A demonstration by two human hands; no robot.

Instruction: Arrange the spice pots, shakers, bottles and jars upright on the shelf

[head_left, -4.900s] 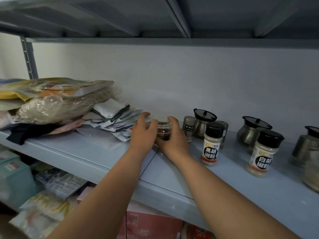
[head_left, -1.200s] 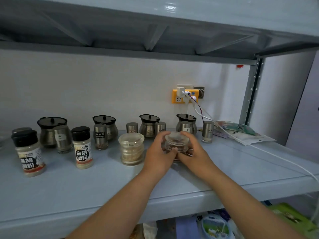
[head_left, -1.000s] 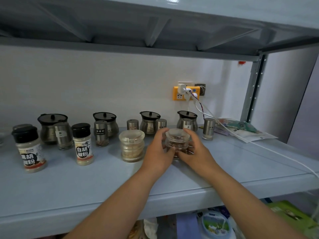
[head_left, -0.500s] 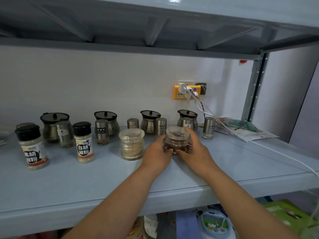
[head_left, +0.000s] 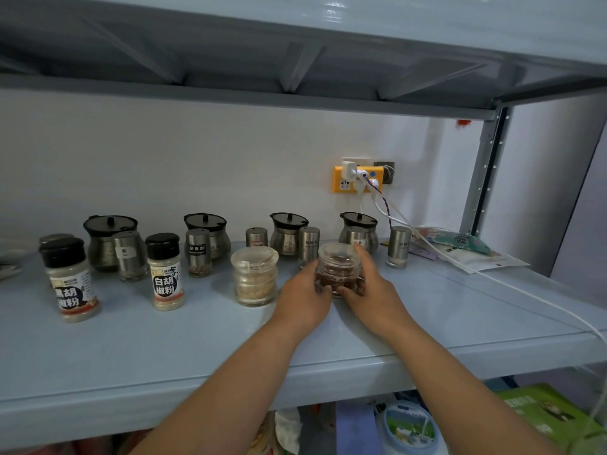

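Note:
A clear glass jar of dark brown spice [head_left: 339,270] stands upright on the pale blue shelf [head_left: 427,310]. My left hand [head_left: 303,292] and my right hand [head_left: 371,290] wrap it from both sides. To its left stands a matching jar of pale spice [head_left: 254,275]. Further left are a white pepper bottle [head_left: 165,270] and a black pepper bottle [head_left: 69,279], both black-capped. Along the wall stand several steel pots with black lids [head_left: 288,233] and several steel shakers [head_left: 398,246], all upright.
A yellow socket [head_left: 356,178] on the wall feeds white cables [head_left: 492,277] that run across the shelf's right side. Flat packets [head_left: 460,249] lie by the right upright post [head_left: 483,178]. Another shelf hangs overhead. Boxes and packets fill the level below.
Since 4.9 s ago the brown-spice jar has travelled from the shelf's left end to beside the pale jar. Over the last second it sank slightly onto the shelf, both hands staying on it.

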